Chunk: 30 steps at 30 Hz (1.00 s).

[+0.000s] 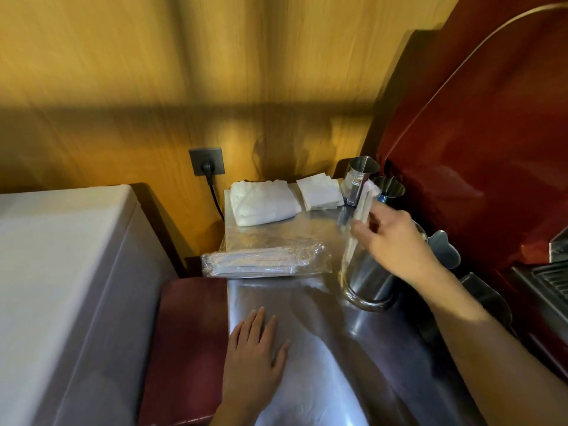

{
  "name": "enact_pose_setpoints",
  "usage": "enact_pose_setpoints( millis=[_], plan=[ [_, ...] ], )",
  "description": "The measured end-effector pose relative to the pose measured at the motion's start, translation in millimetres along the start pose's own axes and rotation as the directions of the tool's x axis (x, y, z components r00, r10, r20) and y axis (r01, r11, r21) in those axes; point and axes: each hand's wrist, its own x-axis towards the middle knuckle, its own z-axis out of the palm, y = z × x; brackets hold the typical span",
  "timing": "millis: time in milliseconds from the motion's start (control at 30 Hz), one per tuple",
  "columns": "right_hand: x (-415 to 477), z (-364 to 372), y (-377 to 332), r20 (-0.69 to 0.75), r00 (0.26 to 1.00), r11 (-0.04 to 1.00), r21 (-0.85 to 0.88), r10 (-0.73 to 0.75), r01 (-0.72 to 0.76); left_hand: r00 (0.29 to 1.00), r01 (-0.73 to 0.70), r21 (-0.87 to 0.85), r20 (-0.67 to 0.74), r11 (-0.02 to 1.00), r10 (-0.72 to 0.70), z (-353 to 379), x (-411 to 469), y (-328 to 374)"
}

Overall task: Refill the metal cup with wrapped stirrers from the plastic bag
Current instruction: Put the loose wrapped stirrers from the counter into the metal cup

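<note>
White box (61, 287): big pale appliance or cabinet filling the 9 o'clock side, kinda motion-blurred.
Wall socket (206, 161): dark plate on the wood wall around 11 o'clock, black plug in it, cord dropping down behind the worktop.
Worktop (307, 302): shiny steel surface running from 6 o'clock up toward 12, with a dark red ledge along its left edge.
Left hand (255, 352): lying flat, palm down on the worktop at about 6 o'clock, fingers spread, not gripping anything.
Plastic bag (264, 261): clear bag of wrapped stirrers lying flat on the worktop dead centre, long side going left-right, well apart from the left hand.
Folded cloth (262, 202): white towel at 12 o'clock, just behind the bag.
Napkins (319, 192): small white stack just right of the cloth.
Small pitchers (362, 176): two little steel jugs at 1 o'clock against the red machine.
Wrapped stirrers (358, 229): a small bunch, blurry, pointing down into the top of the metal cup.
Right hand (393, 241): at 2 o'clock, fingers pinched around the upper part of that bunch, right over the cup.
Metal cup (365, 281): steel cup with a handle, upright on the worktop at about 3 o'clock, just right of the bag.
Red machine (476, 149): glossy dark red body filling the 3 o'clock edge.
</note>
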Motion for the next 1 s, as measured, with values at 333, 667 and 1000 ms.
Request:
enact_pose_setpoints(
  millis=[333,667,1000],
  plan=[
    [10,-31,41,-0.287,0.92,0.949,-0.089,0.267,-0.303,1.0,0.008,-0.021,0.012,1.0,-0.008,0,0,-1],
    [1,-30,54,-0.137,0.911,0.838,-0.359,0.388,-0.411,1.0,0.026,-0.036,0.016,0.999,-0.025,-7,0,5],
    [-3,12,3,-0.139,0.98,0.976,-0.184,-0.14,0.114,0.999,0.017,-0.058,0.042,0.998,-0.015,-33,20,5]
  ],
)
